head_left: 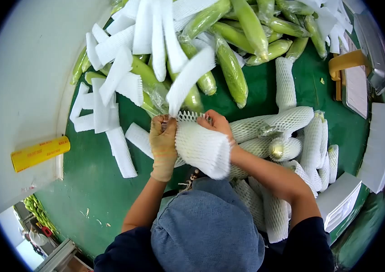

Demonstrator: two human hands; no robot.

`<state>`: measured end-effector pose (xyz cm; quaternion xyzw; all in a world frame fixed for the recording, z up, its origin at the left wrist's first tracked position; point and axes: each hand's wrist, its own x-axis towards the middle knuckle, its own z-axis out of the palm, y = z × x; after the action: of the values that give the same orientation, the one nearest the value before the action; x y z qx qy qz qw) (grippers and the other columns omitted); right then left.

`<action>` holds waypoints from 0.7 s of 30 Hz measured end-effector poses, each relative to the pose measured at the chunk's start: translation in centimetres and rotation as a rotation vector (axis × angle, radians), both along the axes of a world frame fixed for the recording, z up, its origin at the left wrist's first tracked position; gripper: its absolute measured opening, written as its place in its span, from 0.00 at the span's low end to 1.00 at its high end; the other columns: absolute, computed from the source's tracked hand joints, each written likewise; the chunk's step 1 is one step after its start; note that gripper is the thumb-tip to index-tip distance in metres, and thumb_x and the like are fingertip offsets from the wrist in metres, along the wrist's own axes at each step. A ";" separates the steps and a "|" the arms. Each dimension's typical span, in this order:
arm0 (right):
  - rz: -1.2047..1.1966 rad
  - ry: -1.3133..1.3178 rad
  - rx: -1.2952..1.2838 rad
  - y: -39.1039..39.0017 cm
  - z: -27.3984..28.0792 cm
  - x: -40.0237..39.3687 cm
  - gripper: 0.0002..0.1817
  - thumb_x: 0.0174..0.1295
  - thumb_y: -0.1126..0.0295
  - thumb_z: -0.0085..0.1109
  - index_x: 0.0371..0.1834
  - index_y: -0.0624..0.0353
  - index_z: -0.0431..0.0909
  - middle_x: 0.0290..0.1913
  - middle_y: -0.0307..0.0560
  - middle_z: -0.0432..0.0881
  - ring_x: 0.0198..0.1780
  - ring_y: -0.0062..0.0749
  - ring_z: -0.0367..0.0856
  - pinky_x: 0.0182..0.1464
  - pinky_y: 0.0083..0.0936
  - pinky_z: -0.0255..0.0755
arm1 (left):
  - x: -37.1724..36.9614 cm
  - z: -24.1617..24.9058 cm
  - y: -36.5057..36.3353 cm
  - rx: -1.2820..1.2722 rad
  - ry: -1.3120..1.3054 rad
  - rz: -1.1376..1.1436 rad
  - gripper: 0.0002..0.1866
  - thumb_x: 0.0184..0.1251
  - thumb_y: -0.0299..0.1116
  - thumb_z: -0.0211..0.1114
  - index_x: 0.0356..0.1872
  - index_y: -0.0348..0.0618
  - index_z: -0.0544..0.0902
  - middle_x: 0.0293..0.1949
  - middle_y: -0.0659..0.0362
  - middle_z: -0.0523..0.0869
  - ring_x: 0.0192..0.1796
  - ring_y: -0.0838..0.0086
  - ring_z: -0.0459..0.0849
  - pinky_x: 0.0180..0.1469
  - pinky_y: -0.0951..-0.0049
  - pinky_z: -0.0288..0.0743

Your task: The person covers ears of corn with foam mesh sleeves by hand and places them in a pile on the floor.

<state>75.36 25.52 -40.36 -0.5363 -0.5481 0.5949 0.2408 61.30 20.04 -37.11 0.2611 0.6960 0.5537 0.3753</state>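
Note:
A white foam net sleeve (203, 146) hangs between my two hands in front of the blue hat, its top edge stretched. My left hand (164, 144), in a tan glove, is closed on the left side of that edge. Bare, my right hand (216, 124) pinches the right side. Whether anything is inside the sleeve cannot be seen. Just above my left hand stands another flat white foam sleeve (190, 79); its lower end reaches my fingers. Beyond lie long green vegetables in clear film (232, 70).
Several net-wrapped vegetables (311, 140) are heaped on the green table (97, 190) at the right. More flat foam sleeves (122, 152) lie at the left, near a yellow roll (40, 154). White foam trays (339, 199) and a tape dispenser (347, 61) are at the right edge.

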 end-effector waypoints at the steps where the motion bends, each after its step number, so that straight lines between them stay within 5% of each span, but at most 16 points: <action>1: 0.007 0.005 -0.002 -0.2 -2.4 -0.2 0.13 0.59 0.62 0.56 0.28 0.62 0.73 0.21 0.53 0.76 0.21 0.40 0.74 0.27 0.34 0.69 | -0.4 -1.9 -0.6 -0.046 -0.006 -0.012 0.02 0.67 0.27 0.55 0.37 0.40 0.74 0.34 0.63 0.74 0.34 0.79 0.70 0.40 0.80 0.70; 3: 0.152 -0.386 0.267 -0.7 -5.9 0.0 0.12 0.60 0.63 0.53 0.37 0.61 0.72 0.19 0.56 0.76 0.22 0.53 0.75 0.29 0.41 0.71 | -0.7 -7.7 -1.9 0.057 -0.742 0.267 0.16 0.76 0.38 0.41 0.39 0.35 0.73 0.40 0.58 0.76 0.39 0.73 0.74 0.45 0.74 0.73; 4: 0.342 -0.536 0.033 0.4 -3.6 -0.5 0.16 0.57 0.65 0.55 0.46 0.60 0.68 0.33 0.60 0.79 0.38 0.54 0.78 0.41 0.42 0.72 | -0.9 -8.2 -1.5 0.031 -0.681 0.183 0.17 0.76 0.39 0.41 0.41 0.35 0.73 0.40 0.58 0.77 0.40 0.73 0.76 0.45 0.74 0.73; 5: 0.339 -0.535 0.035 0.3 -3.0 -0.4 0.16 0.57 0.65 0.55 0.46 0.60 0.68 0.33 0.60 0.79 0.38 0.54 0.78 0.41 0.42 0.72 | -1.1 -8.6 -1.2 0.005 -0.619 0.099 0.18 0.76 0.40 0.41 0.42 0.34 0.72 0.39 0.58 0.79 0.41 0.73 0.77 0.45 0.74 0.73; 7: 0.391 -0.457 0.471 -0.8 -2.3 0.0 0.24 0.52 0.70 0.58 0.52 0.59 0.64 0.53 0.63 0.71 0.55 0.56 0.69 0.55 0.42 0.65 | -2.1 -10.5 -2.1 -0.031 -0.432 -0.075 0.17 0.72 0.40 0.46 0.43 0.34 0.74 0.38 0.55 0.83 0.40 0.69 0.82 0.43 0.72 0.75; 8: 0.477 -0.383 0.405 -0.7 -1.2 0.4 0.32 0.46 0.71 0.62 0.58 0.59 0.61 0.63 0.59 0.60 0.65 0.56 0.56 0.64 0.41 0.55 | -2.4 -11.5 -2.3 -0.054 -0.042 -0.198 0.16 0.68 0.40 0.51 0.42 0.36 0.76 0.36 0.55 0.84 0.40 0.66 0.83 0.42 0.71 0.76; 9: 0.480 -0.385 0.410 -0.5 0.1 0.8 0.32 0.46 0.71 0.62 0.58 0.59 0.61 0.63 0.59 0.60 0.65 0.56 0.56 0.64 0.41 0.55 | -2.7 -12.5 -2.4 -0.090 0.367 -0.251 0.15 0.64 0.41 0.55 0.42 0.38 0.78 0.35 0.54 0.85 0.39 0.63 0.84 0.41 0.69 0.77; 11: 0.403 0.065 0.390 -0.3 3.3 1.8 0.38 0.43 0.70 0.68 0.60 0.60 0.60 0.57 0.55 0.67 0.61 0.47 0.65 0.62 0.36 0.61 | -0.1 -4.7 -1.6 -0.170 1.155 -0.574 0.14 0.56 0.39 0.61 0.41 0.43 0.80 0.39 0.54 0.85 0.41 0.60 0.83 0.41 0.66 0.78; 12: 0.374 0.149 0.327 0.4 4.2 2.4 0.41 0.40 0.69 0.71 0.60 0.60 0.60 0.55 0.54 0.70 0.58 0.43 0.69 0.60 0.34 0.63 | 0.5 -3.1 -2.1 0.015 0.916 -0.534 0.14 0.55 0.38 0.63 0.42 0.46 0.80 0.38 0.56 0.85 0.41 0.62 0.84 0.41 0.66 0.78; 14: 0.330 0.316 0.233 2.2 7.8 4.2 0.42 0.35 0.71 0.75 0.57 0.61 0.63 0.48 0.51 0.75 0.49 0.36 0.76 0.53 0.29 0.71 | 2.5 0.2 -1.4 0.190 0.920 -0.662 0.15 0.53 0.35 0.64 0.42 0.44 0.80 0.38 0.55 0.84 0.41 0.60 0.83 0.43 0.65 0.76; 17: 0.489 -0.154 0.359 3.0 15.4 11.1 0.38 0.34 0.63 0.72 0.53 0.63 0.68 0.44 0.51 0.78 0.46 0.38 0.79 0.50 0.29 0.72 | 1.1 1.8 -0.7 0.234 0.541 -0.666 0.13 0.52 0.25 0.64 0.41 0.38 0.80 0.42 0.50 0.82 0.45 0.57 0.80 0.47 0.65 0.74; 19: 0.602 -0.391 0.307 2.7 20.8 15.6 0.39 0.27 0.66 0.73 0.50 0.61 0.71 0.38 0.49 0.78 0.41 0.45 0.79 0.47 0.33 0.72 | -1.7 1.7 -2.4 0.042 0.671 -0.359 0.13 0.51 0.24 0.65 0.40 0.39 0.80 0.42 0.50 0.82 0.44 0.56 0.80 0.47 0.65 0.74; 21: 0.812 -0.693 0.310 0.4 22.8 19.7 0.35 0.26 0.65 0.75 0.45 0.59 0.73 0.34 0.49 0.76 0.37 0.48 0.77 0.41 0.35 0.72 | -4.6 0.5 -5.0 -0.187 0.957 -0.296 0.13 0.51 0.23 0.65 0.41 0.40 0.80 0.43 0.52 0.82 0.45 0.58 0.80 0.47 0.67 0.75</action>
<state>95.07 25.92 -17.52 -0.4048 -0.8390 0.3412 -0.1261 56.68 15.06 -36.61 0.5467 0.7920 0.2481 0.1107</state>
